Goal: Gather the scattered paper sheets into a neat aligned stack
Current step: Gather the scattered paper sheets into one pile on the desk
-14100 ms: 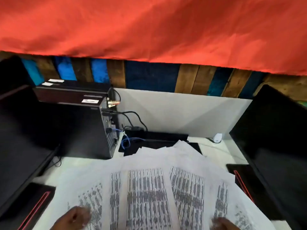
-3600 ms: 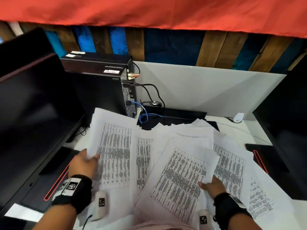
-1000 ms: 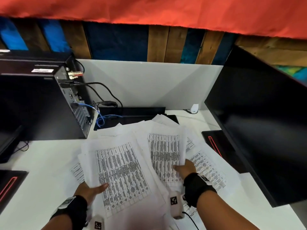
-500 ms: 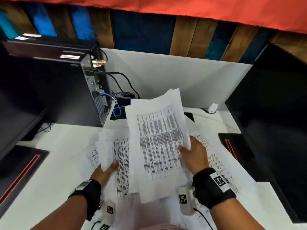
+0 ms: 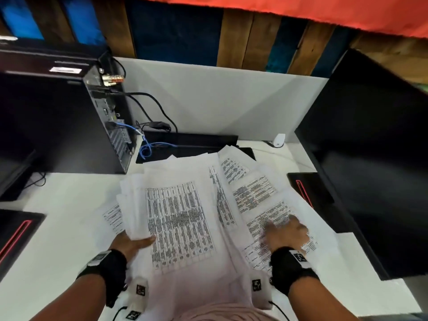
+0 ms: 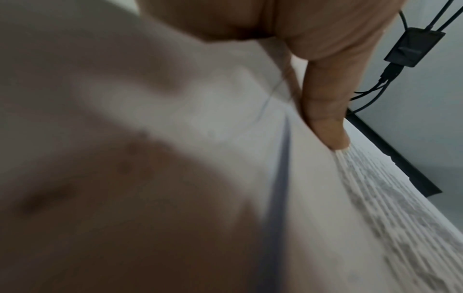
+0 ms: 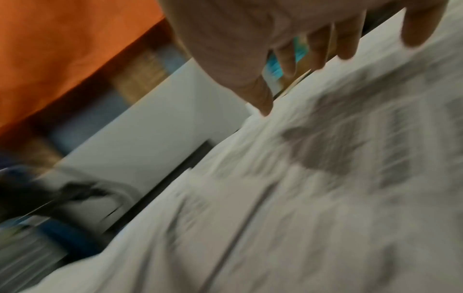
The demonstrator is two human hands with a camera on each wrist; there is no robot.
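Observation:
A loose pile of printed sheets (image 5: 178, 218) lies at the middle of the white desk (image 5: 64, 228), its edges uneven. My left hand (image 5: 133, 243) pinches the pile's near-left edge, thumb on top; the left wrist view shows that thumb (image 6: 323, 111) pressed on the top sheet (image 6: 338, 218). More printed sheets (image 5: 254, 193) fan out to the right, overlapping and askew. My right hand (image 5: 287, 232) rests on them with fingers spread. In the blurred right wrist view, its fingers (image 7: 313, 49) are straight over the paper (image 7: 325, 178).
A black computer tower (image 5: 69, 126) with cables (image 5: 148, 147) stands at the back left. A large black monitor (image 5: 370, 158) and its base (image 5: 310, 188) border the papers on the right. A black box (image 5: 192, 144) sits behind them, against a white partition (image 5: 220, 103).
The bundle my right hand held raised now lies flat on the left pile. My right hand has let go and moved right onto the loose sheets. My left hand keeps its hold.

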